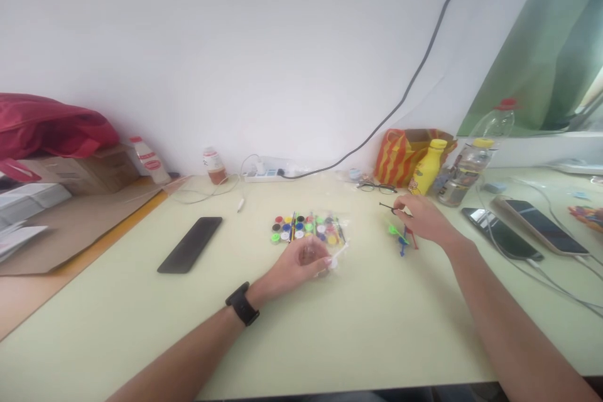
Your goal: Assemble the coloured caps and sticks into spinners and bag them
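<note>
My left hand (296, 264), with a black watch at the wrist, is closed on a small white plastic stick (340, 252) that has a wider end near the thumb. Just beyond it lies a clear plastic pack of small round pots (286, 227) with coloured lids and thin sticks among them. Farther right, my right hand (419, 217) pinches a thin black plastic stick (387, 206). Below those fingers, similar small pieces lie together on the table: green (396, 232), blue (402, 245) and red (413, 238). The fingers partly cover them.
A dark phone (190, 245) lies at the left. Glasses (377, 188), a striped bag (393, 157), a yellow bottle (428, 168) and clear bottles stand along the back right. Two phones with cables lie at the right. A power strip (268, 174) sits by the wall.
</note>
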Demonstrator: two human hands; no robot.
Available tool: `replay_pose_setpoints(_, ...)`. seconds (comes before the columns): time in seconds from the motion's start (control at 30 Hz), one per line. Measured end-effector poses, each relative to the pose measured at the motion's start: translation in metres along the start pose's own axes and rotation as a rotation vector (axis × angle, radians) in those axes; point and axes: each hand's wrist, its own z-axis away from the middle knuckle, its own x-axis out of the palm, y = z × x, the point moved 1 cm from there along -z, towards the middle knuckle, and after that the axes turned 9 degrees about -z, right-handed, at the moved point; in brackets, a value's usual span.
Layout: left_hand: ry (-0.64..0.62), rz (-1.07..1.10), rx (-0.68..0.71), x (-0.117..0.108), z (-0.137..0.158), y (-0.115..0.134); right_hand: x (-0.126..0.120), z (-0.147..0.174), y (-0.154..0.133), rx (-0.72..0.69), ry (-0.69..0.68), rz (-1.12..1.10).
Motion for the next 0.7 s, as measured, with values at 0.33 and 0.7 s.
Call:
replay_pose_setpoints(0.33, 0.027, 0.225, -0.039, 0.003, 0.0, 0.002, -0.007, -0.002, -0.028, 0.078, 0.19, -0.169)
replay_pose_setpoints(0.7, 0.028, 0.168, -0.044, 0.004, 0.001, 0.0, -0.002, -0.002, -0.05, -0.04, 0.34, -0.301)
